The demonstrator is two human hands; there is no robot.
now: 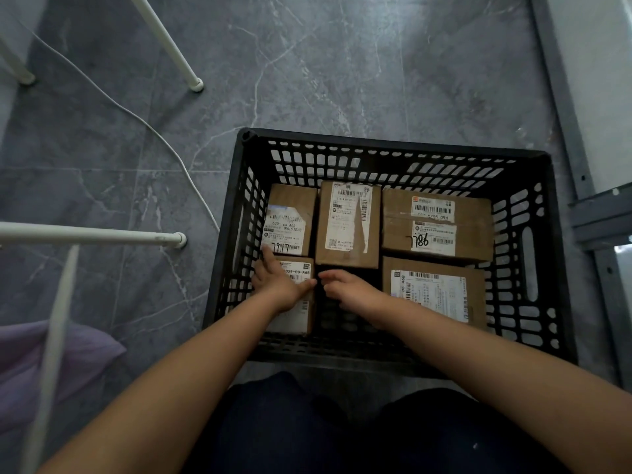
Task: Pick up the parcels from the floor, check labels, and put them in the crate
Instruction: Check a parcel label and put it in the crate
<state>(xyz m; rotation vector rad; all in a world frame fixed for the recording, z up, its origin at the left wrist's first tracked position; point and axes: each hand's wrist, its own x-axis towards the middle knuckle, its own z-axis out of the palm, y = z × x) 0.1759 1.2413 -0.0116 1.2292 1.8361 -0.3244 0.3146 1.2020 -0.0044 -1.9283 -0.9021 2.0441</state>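
Marbled grey tiles (307,80); black lattice crate (376,145); left hand (277,282) flat on cardboard parcel (301,314) (labelled); right hand (349,289) loosely curled, empty.

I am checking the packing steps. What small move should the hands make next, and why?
Probably lift both hands out of the crate: the left hand lies flat on the near left box, already set down, and the right hand holds nothing above the free gap.
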